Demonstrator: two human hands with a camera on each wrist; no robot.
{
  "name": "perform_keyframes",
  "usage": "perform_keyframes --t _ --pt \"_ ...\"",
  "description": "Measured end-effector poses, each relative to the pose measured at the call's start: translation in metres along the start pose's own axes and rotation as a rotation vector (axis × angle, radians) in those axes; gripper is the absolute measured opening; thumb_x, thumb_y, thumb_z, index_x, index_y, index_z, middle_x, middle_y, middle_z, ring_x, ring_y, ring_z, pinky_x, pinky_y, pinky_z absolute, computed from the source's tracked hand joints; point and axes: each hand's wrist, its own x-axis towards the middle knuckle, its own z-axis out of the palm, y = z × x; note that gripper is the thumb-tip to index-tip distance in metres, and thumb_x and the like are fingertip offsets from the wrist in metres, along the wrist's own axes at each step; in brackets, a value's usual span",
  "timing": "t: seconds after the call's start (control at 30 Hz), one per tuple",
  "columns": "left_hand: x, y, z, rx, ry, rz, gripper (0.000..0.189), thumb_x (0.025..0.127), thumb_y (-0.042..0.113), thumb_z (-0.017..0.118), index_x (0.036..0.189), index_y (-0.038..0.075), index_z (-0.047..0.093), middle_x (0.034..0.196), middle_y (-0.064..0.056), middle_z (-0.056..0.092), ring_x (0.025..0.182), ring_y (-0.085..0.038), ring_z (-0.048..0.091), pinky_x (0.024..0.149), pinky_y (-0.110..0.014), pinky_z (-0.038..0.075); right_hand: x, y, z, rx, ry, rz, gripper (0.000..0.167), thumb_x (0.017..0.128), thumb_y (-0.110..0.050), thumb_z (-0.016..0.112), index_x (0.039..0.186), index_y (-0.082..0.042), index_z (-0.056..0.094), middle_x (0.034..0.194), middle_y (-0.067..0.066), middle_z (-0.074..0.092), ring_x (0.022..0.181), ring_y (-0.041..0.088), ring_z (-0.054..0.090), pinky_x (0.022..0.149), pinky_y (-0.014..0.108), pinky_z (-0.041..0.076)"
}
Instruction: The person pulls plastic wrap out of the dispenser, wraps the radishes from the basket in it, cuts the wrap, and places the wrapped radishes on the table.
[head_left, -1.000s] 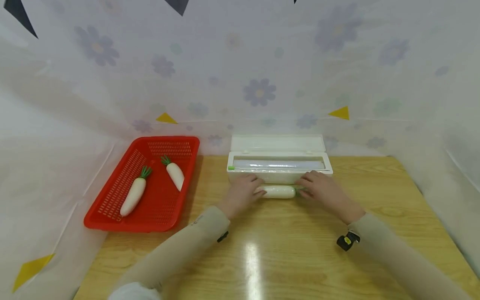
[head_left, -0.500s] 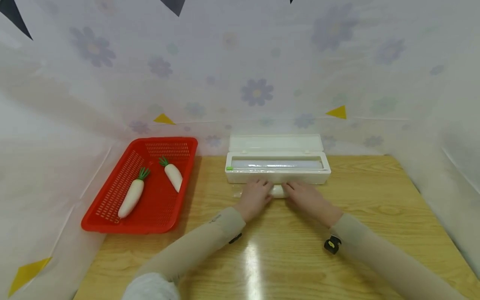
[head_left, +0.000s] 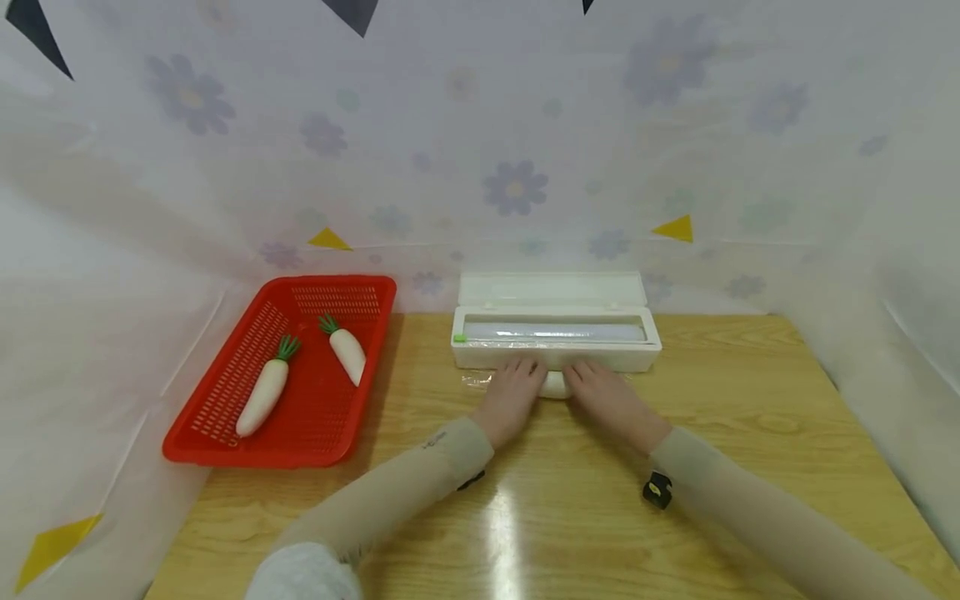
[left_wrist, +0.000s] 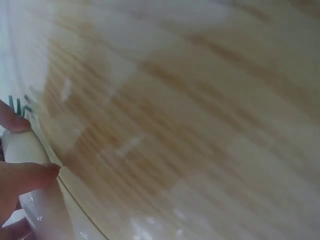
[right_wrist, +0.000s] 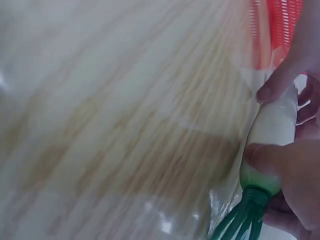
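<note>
A white radish (head_left: 555,385) with clear film on it lies on the table against the front of a white cling film box (head_left: 555,358). My left hand (head_left: 513,400) and right hand (head_left: 609,404) grip it side by side, fingers over the far side. In the right wrist view, both thumbs press the near side of the radish (right_wrist: 272,122), and its green leaves (right_wrist: 245,215) stick out past the right hand. Film shines along the radish in the left wrist view. From the head, only a short white stretch shows between the hands.
The box's lid (head_left: 551,288) stands raised at the back, with a film roll (head_left: 555,332) inside. A red basket (head_left: 176,429) at the left holds two radishes (head_left: 262,398). A strip of clear film (head_left: 476,380) lies left of the left hand. Patterned sheeting (head_left: 420,167) closes off the back.
Both hands have moved inward from the radish's ends toward its middle, covering more of it. The leaves, earlier visible from the head, are now hidden there. The basket and box stay put.
</note>
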Motion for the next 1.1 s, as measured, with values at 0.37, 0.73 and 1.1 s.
perform_keyframes --t 0.37,0.73,1.1 --pt "-0.008 -0.005 0.002 -0.021 0.114 0.023 0.038 0.094 -0.002 0.068 0.129 0.010 0.065 0.120 -0.009 0.064 0.116 -0.026 0.061 0.103 -0.039 0.051 -0.005 -0.006 -0.010 0.127 -0.008 0.036 0.041 0.094 -0.014 0.078 0.125 0.007 0.060 0.114 0.018 0.064 0.106 0.034 0.062 0.092 0.047 0.056" --pt "-0.022 0.002 -0.018 -0.023 0.069 0.047 0.042 0.092 -0.004 0.069 0.132 0.010 0.065 0.119 -0.008 0.067 0.114 -0.024 0.062 0.101 -0.036 0.052 -0.015 -0.012 -0.020 0.183 0.011 0.025 0.043 0.093 -0.013 0.079 0.126 0.008 0.060 0.112 0.018 0.066 0.104 0.033 0.065 0.089 0.046 0.058" --pt "-0.040 0.013 -0.020 -0.103 0.012 0.015 0.040 0.098 0.004 0.065 0.137 0.011 0.064 0.122 -0.008 0.068 0.114 -0.025 0.063 0.103 -0.037 0.051 -0.029 -0.024 -0.023 0.264 -0.018 0.060 0.054 0.093 -0.016 0.080 0.138 0.005 0.059 0.113 0.018 0.070 0.103 0.033 0.067 0.087 0.046 0.059"
